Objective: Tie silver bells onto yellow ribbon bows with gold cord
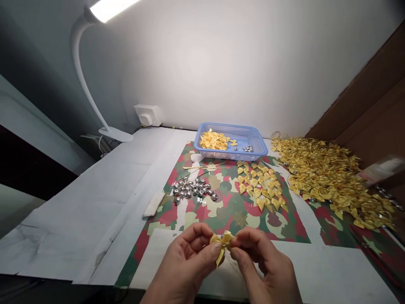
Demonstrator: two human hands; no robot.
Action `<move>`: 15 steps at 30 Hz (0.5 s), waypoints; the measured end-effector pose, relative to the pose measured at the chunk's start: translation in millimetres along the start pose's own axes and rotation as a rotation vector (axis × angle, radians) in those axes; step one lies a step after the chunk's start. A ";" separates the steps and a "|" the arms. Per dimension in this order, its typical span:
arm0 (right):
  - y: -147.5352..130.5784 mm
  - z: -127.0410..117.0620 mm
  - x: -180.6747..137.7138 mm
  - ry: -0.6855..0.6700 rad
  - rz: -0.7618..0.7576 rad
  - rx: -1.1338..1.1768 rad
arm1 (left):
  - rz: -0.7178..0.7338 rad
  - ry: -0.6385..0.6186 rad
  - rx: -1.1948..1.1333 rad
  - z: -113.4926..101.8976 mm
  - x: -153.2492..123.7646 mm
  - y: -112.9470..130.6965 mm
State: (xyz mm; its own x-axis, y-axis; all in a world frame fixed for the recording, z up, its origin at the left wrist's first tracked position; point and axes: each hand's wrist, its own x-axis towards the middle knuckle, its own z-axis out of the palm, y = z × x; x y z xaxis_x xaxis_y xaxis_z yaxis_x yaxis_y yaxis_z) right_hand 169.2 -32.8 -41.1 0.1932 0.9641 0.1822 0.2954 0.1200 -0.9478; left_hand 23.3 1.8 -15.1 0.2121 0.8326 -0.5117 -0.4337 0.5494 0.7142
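Note:
A small yellow ribbon bow (221, 244) is held up over the table's near edge, in front of me. My left hand (193, 257) pinches its left side between thumb and index finger. From the right, the thumb and index finger of my right hand (264, 259) close at the bow's middle and right loop; whether they also grip a thin tie there I cannot tell. Beyond the hands lie a loose cluster of silver jingle bells (193, 189) and, to their right, rows of yellow bows (261, 185). Thin gold ties (202, 168) lie behind the bells.
A blue basket (233, 157) at the back holds yellow bows and a few bells. A large heap of bows (322, 177) spreads at right, near a blurred white bottle (381, 169) and dark scissors (373, 253). A white lamp (82, 71) stands back left; a folded white pad (153, 205) lies left.

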 end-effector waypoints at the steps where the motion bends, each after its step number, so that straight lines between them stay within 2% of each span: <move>1: -1.3 0.0 -1.8 0.027 -0.018 -0.040 | 0.042 0.017 0.036 -0.6 0.8 -0.6; 3: -3.2 0.0 -3.2 0.034 -0.133 -0.125 | 0.132 0.043 0.114 -0.8 1.9 -1.9; 7: -4.1 2.5 3.1 -0.001 -0.496 -0.343 | 0.316 0.108 0.229 3.9 0.5 -4.5; 9: -4.5 4.4 6.4 0.033 -0.597 -0.501 | 0.358 0.127 0.252 6.6 -1.1 -5.0; 11: -5.8 3.9 6.5 0.085 -0.605 -0.569 | 0.373 0.133 0.264 7.3 -1.7 -4.7; 15: -8.8 -16.1 -2.6 0.086 -0.532 -0.290 | 0.377 0.138 0.271 0.6 0.6 -2.6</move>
State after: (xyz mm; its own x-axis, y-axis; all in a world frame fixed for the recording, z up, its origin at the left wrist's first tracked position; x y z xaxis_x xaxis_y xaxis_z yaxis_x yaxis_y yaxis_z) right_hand 181.2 -40.2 -29.0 0.0200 0.7655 0.6432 0.6124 0.4991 -0.6130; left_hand 25.0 0.9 -17.0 -0.0427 0.9701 -0.2388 -0.2104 0.2250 0.9514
